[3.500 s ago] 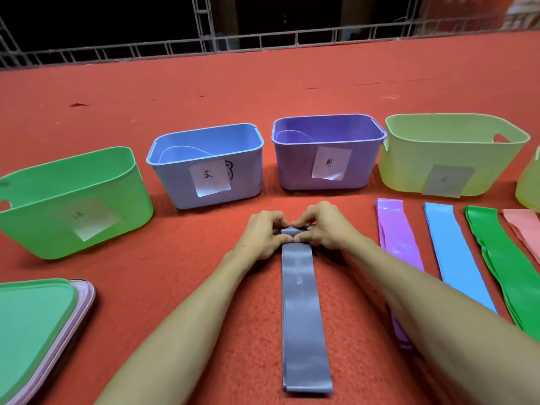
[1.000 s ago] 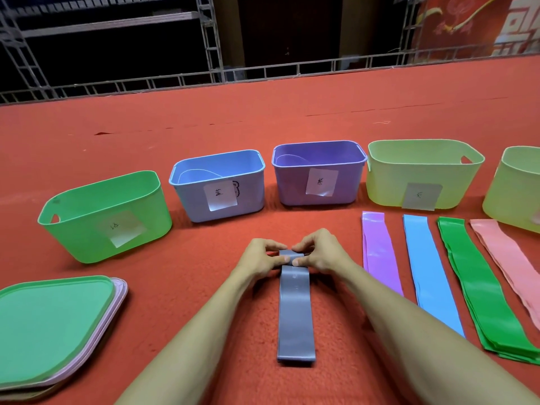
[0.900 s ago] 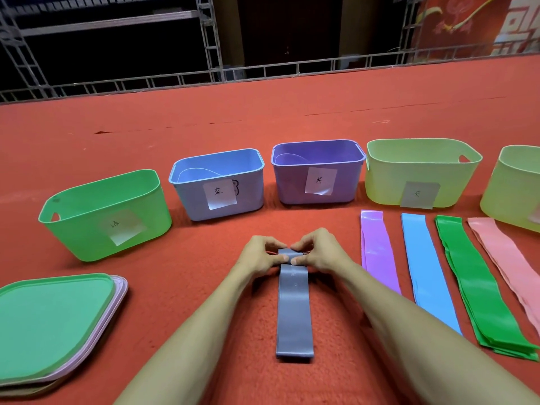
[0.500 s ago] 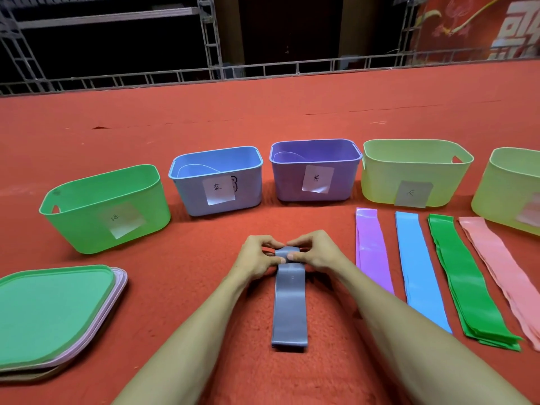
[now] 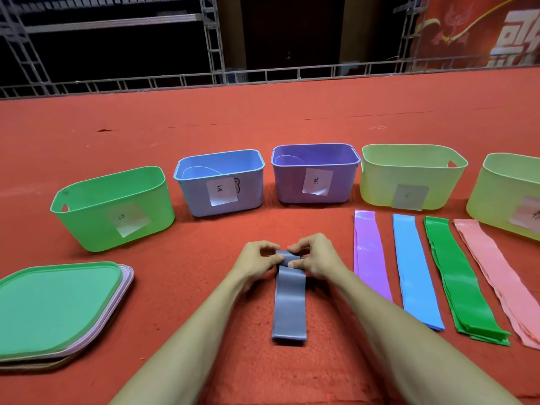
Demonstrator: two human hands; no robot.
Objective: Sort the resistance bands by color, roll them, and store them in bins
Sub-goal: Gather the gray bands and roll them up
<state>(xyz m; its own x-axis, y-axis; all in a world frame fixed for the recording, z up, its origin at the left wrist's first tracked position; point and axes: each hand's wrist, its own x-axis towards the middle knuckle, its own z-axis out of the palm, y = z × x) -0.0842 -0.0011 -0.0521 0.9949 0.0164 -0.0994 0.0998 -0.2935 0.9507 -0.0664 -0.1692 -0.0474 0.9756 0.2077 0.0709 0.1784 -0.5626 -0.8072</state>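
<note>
The grey band (image 5: 289,308) lies lengthwise on the red carpet (image 5: 263,127), in front of the blue bin (image 5: 222,185) and purple bin (image 5: 315,176), with its far end rolled up. The left hand (image 5: 257,260) and right hand (image 5: 317,257) pinch that roll from either side, fingers curled around it. To the right lie the purple band (image 5: 369,258), blue band (image 5: 415,273), green band (image 5: 458,282) and pink band (image 5: 496,276), all flat.

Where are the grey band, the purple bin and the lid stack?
grey band (image 5: 289,311): head view, flat stretch not yet rolled.
purple bin (image 5: 285,191): head view, front wall, lower left part.
lid stack (image 5: 55,305): head view, face of the green top lid.
</note>
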